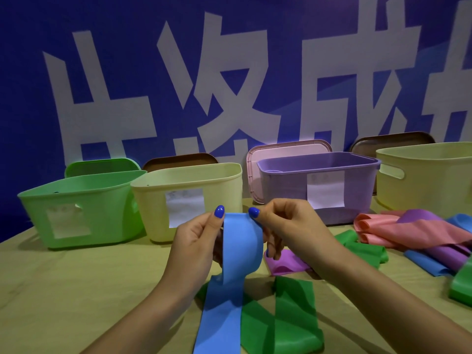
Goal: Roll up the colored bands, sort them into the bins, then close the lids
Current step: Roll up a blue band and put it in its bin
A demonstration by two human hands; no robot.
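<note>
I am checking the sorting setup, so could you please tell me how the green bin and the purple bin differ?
The green plastic bin stands at the far left and leans to one side; the purple plastic bin stands level, right of centre. The green bin has a green lid propped behind it; the purple bin has a pink lid. Both are open and carry a white paper label on the front.

We're pinching a plain sky-blue band (240, 241) between both thumbs, nails (219, 211) painted cobalt blue. Under the grip lies a solid dark green band (293, 315); just right of it a bright purple one (286, 264). Further right, salmon-pink (408, 231), purple, blue and green bands pile up. Beyond the grip: a lime-green bin (84, 200), a pale yellow bin (189, 180), a lavender bin (319, 164) with a pink lid (255, 159), brown lids (178, 159). The backdrop (25, 72) is deep blue with white characters.
</note>
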